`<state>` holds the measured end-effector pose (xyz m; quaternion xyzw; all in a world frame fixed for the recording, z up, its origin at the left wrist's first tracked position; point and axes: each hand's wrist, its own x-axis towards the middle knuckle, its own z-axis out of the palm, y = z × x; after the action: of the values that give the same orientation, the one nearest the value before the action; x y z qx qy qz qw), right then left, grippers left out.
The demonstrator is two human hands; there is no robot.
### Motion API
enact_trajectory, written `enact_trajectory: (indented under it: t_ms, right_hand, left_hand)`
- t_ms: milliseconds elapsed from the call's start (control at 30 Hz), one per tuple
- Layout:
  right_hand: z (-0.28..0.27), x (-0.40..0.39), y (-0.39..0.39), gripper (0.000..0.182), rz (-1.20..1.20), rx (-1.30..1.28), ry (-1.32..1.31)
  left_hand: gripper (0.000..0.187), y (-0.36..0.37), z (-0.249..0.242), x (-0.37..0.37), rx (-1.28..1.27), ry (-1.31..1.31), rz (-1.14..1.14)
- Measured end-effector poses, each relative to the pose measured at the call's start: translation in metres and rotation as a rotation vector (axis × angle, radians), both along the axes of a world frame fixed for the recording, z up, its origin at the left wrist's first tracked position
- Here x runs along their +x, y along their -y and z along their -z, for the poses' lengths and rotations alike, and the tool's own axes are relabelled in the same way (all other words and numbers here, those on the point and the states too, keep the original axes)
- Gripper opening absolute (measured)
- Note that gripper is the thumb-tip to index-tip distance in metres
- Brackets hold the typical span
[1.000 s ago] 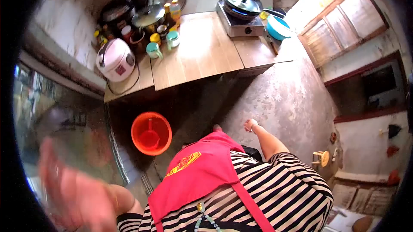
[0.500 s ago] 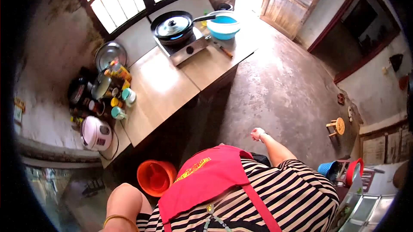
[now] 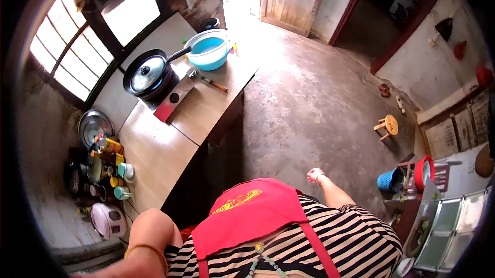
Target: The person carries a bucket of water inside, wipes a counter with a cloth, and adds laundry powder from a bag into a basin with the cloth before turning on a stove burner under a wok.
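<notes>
My right hand [image 3: 315,175] hangs over the bare floor at the end of my extended arm. Its fingers look loosely curled, with nothing visible in them. My left arm is bent at the lower left with a gold bracelet [image 3: 135,248] on it. Only a blurred part of my left hand [image 3: 121,267] shows at the bottom edge, its fingers out of sight. On the counter [image 3: 149,162] ahead, a lidded black frying pan [image 3: 148,74] sits on a gas stove [image 3: 174,97] with a blue flame. Beside it lies a wooden-handled utensil [image 3: 214,83].
A blue-and-white basin [image 3: 209,61] stands past the stove. Jars [image 3: 125,170], bottles and a rice cooker [image 3: 108,221] crowd the counter's near left end. Across the floor are a wooden stool [image 3: 388,125], a blue basket [image 3: 390,180] and a glass-fronted cabinet [image 3: 448,226].
My view has turned to the right, so the stove and counter sit further left. The orange bucket is now mostly hidden behind my left arm and apron. My left hand has come partly into view.
</notes>
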<state>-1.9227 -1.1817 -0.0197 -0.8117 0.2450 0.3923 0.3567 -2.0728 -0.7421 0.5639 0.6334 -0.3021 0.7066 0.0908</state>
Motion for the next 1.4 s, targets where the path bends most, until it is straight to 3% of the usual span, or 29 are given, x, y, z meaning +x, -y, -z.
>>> enact_trajectory:
  t_ms: [67, 133, 233, 300, 333, 400, 467, 600, 733, 767, 867, 967, 1033, 1067, 1100, 1133, 1267, 1400]
  right_hand:
    - [0.012, -0.014, 0.009, 0.012, 0.062, 0.026, 0.005]
    - [0.034, -0.033, 0.019, 0.011, 0.158, 0.075, -0.001]
    - [0.064, -0.058, 0.025, 0.008, 0.279, 0.091, -0.008]
    - [-0.001, -0.050, 0.006, 0.007, 0.188, -0.007, -0.045]
    - [0.016, -0.053, 0.014, 0.008, 0.289, 0.028, -0.084]
    - [0.000, -0.046, 0.006, 0.009, 0.423, -0.035, -0.102]
    - [0.002, -0.036, 0.009, 0.010, 0.490, 0.018, -0.113]
    - [-0.036, 0.001, -0.022, 0.011, 0.569, -0.003, -0.002]
    - [-0.028, 0.032, -0.025, 0.018, 0.764, 0.089, 0.068]
    - [-0.036, 0.038, -0.032, 0.017, 0.722, 0.095, 0.136]
    - [-0.034, 0.038, -0.039, 0.017, 0.754, 0.127, 0.182]
    - [-0.023, 0.016, -0.045, 0.018, 0.824, 0.145, 0.172]
    - [-0.023, -0.006, -0.050, 0.017, 0.808, 0.109, 0.155]
    - [-0.027, -0.017, -0.051, 0.012, 0.797, 0.119, 0.124]
    - [0.057, -0.070, -0.024, 0.010, 1.027, 0.140, -0.028]
    - [0.073, -0.090, -0.018, 0.009, 1.051, 0.120, -0.095]
    - [0.049, -0.104, -0.017, 0.009, 1.065, 0.116, -0.129]
    - [0.047, -0.094, 0.004, 0.009, 1.086, 0.160, -0.099]
  left_hand:
    - [0.052, -0.014, 0.015, 0.044, -0.206, 0.031, 0.445]
    - [0.047, -0.029, 0.043, 0.091, -0.603, -0.266, 0.235]
    - [0.038, -0.043, 0.110, 0.211, -0.754, -1.019, 0.464]
    - [0.034, -0.061, 0.180, 0.286, -1.040, -1.483, 0.699]
    - [0.034, -0.077, 0.219, 0.321, -1.391, -1.776, 0.747]
    - [0.023, -0.124, 0.303, 0.388, -1.601, -1.965, 1.267]
    - [0.025, -0.147, 0.350, 0.443, -1.918, -1.969, 1.048]
    - [0.044, -0.181, 0.421, 0.531, -2.211, -1.875, 0.691]
    - [0.052, -0.207, 0.468, 0.599, -2.232, -1.631, 0.738]
    - [0.060, -0.213, 0.476, 0.609, -2.243, -1.549, 0.735]
    - [0.052, -0.208, 0.457, 0.623, -2.264, -1.508, 0.691]
    - [0.037, -0.214, 0.473, 0.638, -2.326, -1.451, 0.698]
    - [0.023, -0.209, 0.471, 0.643, -2.411, -1.330, 0.495]
    - [0.022, -0.210, 0.475, 0.644, -2.435, -1.293, 0.501]
    - [0.022, -0.214, 0.480, 0.645, -2.459, -1.253, 0.507]
    - [0.021, -0.218, 0.486, 0.645, -2.460, -1.243, 0.570]
    - [0.013, -0.208, 0.473, 0.651, -2.512, -1.146, 0.436]
    - [0.016, -0.212, 0.464, 0.667, -2.454, -1.281, 0.521]
